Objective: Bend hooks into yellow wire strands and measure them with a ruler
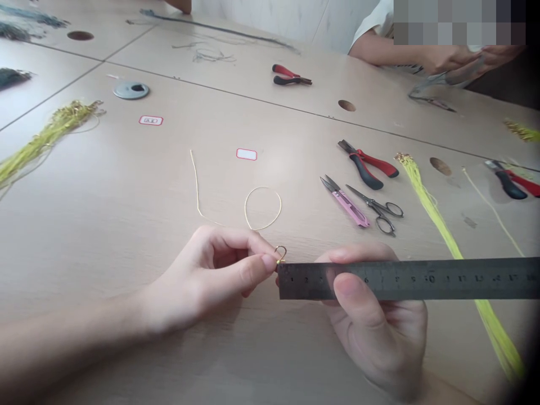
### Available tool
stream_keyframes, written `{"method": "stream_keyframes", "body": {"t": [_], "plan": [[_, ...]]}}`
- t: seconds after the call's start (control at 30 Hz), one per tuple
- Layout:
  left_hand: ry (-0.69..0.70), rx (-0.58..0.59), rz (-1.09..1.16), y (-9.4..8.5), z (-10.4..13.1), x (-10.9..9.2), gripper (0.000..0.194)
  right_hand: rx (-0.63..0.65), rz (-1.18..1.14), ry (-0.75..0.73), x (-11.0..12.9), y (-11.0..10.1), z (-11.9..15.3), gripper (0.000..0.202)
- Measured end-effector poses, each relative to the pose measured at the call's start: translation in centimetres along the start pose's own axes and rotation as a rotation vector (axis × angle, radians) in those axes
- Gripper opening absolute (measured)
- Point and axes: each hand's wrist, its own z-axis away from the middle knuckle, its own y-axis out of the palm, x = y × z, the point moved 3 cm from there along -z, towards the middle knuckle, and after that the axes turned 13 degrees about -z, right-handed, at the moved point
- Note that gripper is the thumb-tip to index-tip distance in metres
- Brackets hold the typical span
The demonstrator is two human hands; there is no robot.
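Between the thumb and forefinger of my left hand (pixel 223 270) is a small gold hook (pixel 280 251), with a bit of yellow thread at its base, at the left end of the ruler. My right hand (pixel 375 320) holds a dark metal ruler (pixel 455 280) level, thumb in front and fingers behind it. A thin pale yellow cord (pixel 196 185) lies beyond my left hand, and a round loop of it (pixel 280 205) rests on the table. Where the cord meets my fingers is hidden.
Pink snips (pixel 351 208), dark scissors (pixel 376 207) and red-black pliers (pixel 369 164) lie beyond the ruler. A yellow cord bundle (pixel 439 216) passes under it. Another bundle (pixel 37 143) lies left. More pliers (pixel 289 76) are farther back. Across the table are a person's hands (pixel 464 62).
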Motion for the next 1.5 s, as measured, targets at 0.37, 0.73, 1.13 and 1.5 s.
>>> {"method": "stream_keyframes", "body": {"t": [0.37,0.73,1.13,1.5], "plan": [[0.033,-0.008,-0.017,-0.08,-0.15,-0.10,0.021,-0.046,0.034,-0.025,-0.10,-0.09,0.07,0.012],[-0.012,-0.044,-0.072,0.00,-0.07,-0.24,0.021,-0.023,0.010,-0.022,-0.07,-0.07,0.10,0.014],[0.018,-0.026,-0.054,-0.10,-0.03,-0.30,0.021,-0.029,0.010,-0.019,-0.22,-0.28,0.23,0.015],[0.032,-0.025,-0.013,0.00,-0.22,-0.28,0.021,-0.030,0.043,-0.040,-0.09,-0.38,0.16,0.015]]}}
